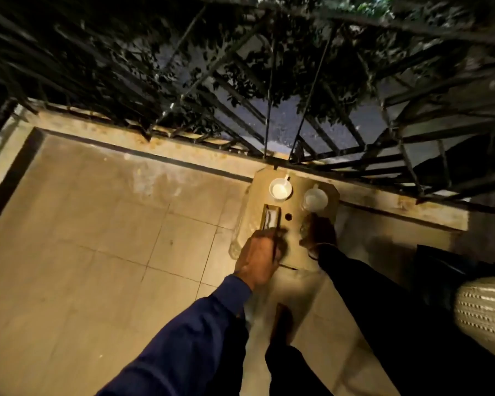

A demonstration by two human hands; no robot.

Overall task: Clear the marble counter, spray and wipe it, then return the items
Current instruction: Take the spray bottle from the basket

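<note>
So, looking straight down at a small tan surface (293, 252) sitting on a tiled balcony floor (97, 224), right up against a dark metal railing (340, 144) with leafy branches beyond it. Lighting is dim and yellow, and a lot of it is blurry.

The left hand (259, 254), in a blue sleeve (189, 330), is down at the near-left edge of the surface, fingers curled around the near end of a long narrow rectangular tray thing (270, 220) with something pale inside. Looks like a proper grip on it, but the motion blur makes the fingers hard to read. Can't tell what the tray really is.

The right hand (316, 228), dark sleeve (369, 290), is on the right side of the surface. It's in shadow and smeared, so I honestly can't tell if it's gripping anything or just resting there.

Just past the right hand sits a clear glass mug (315, 200), almost touching the fingertips. Beyond the left hand, past the far end of the tray, is a white cup (280, 190) with a handle sticking out toward the railing. Between the two hands there's a small dark round hole or spot (288, 216) in the surface.

Off to the right of the right hand, at the edge of view, is a pale woven-looking thing (483, 310).
</note>
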